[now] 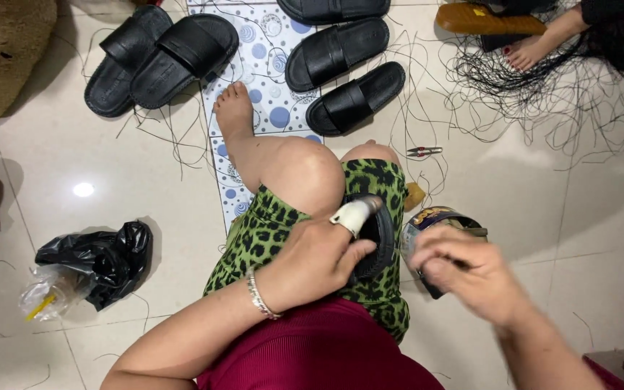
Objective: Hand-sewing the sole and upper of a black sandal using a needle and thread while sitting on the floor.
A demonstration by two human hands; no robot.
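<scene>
Black sandal [378, 242] — thick-soled; left hand [312, 263] clasps it.

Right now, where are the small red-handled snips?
In the head view, the red-handled snips lie on the floor tile right of centre, just beyond the person's knee, below the nearest black slide sandal, among loose black threads.

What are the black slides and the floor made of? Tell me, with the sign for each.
Black slides: they look like rubber or faux leather with a matte, slightly grained finish showing only soft highlights; which one is unclear.
Floor: probably glazed ceramic tile, given its glossy surface, a mirrored lamp spot and thin grout lines.
</scene>
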